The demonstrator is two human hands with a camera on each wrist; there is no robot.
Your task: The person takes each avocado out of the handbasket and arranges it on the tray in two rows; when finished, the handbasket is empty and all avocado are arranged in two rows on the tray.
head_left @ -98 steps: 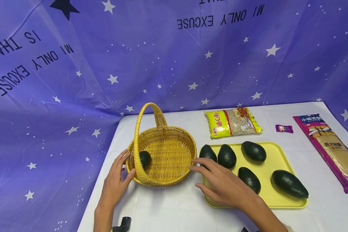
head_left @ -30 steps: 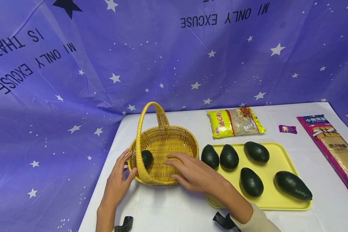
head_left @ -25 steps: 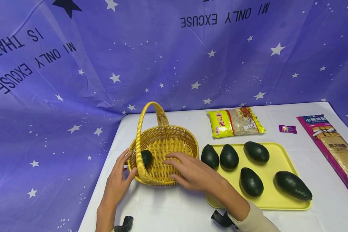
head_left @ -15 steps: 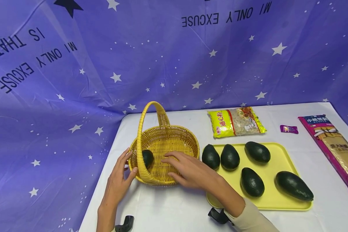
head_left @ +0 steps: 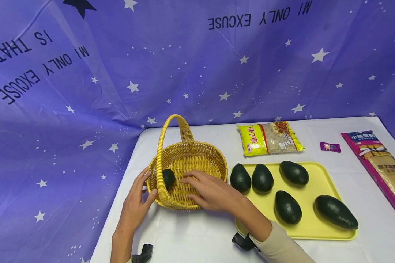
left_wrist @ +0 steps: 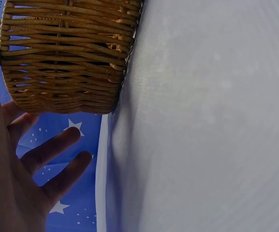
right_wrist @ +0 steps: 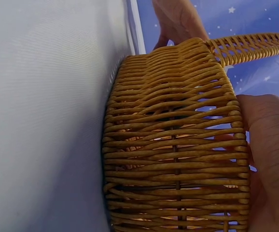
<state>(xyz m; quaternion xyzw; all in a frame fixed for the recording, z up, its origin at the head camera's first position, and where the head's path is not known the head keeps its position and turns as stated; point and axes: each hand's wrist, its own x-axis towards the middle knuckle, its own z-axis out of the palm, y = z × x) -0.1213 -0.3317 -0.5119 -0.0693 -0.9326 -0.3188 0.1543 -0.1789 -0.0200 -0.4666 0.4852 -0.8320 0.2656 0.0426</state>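
A yellow wicker basket [head_left: 197, 168] with a tall arched handle stands on the white table. One dark green avocado [head_left: 169, 179] lies inside it at the left end, partly behind the handle. My left hand [head_left: 135, 204] rests against the basket's left end; in the left wrist view the thumb is at the rim, and two fingers stretch out free of the wicker. My right hand [head_left: 210, 191] reaches over the near right rim with its relaxed fingers inside the basket, to the right of the avocado, holding nothing. In the right wrist view, the basket wall [right_wrist: 173, 145] hides most of those fingers.
Several avocados [head_left: 288, 207] lie on a yellow tray [head_left: 316, 230] right of the basket. Behind it are a pasta bag [head_left: 270, 138] and a small purple packet [head_left: 330, 147]; a long noodle pack [head_left: 378, 171] lies far right. A starry purple cloth [head_left: 191, 65] hangs behind the table.
My right hand has moved left from the basket's right rim, beside the tray, into the basket, lately edging closer to the avocado. My left hand stays at the basket's left end.
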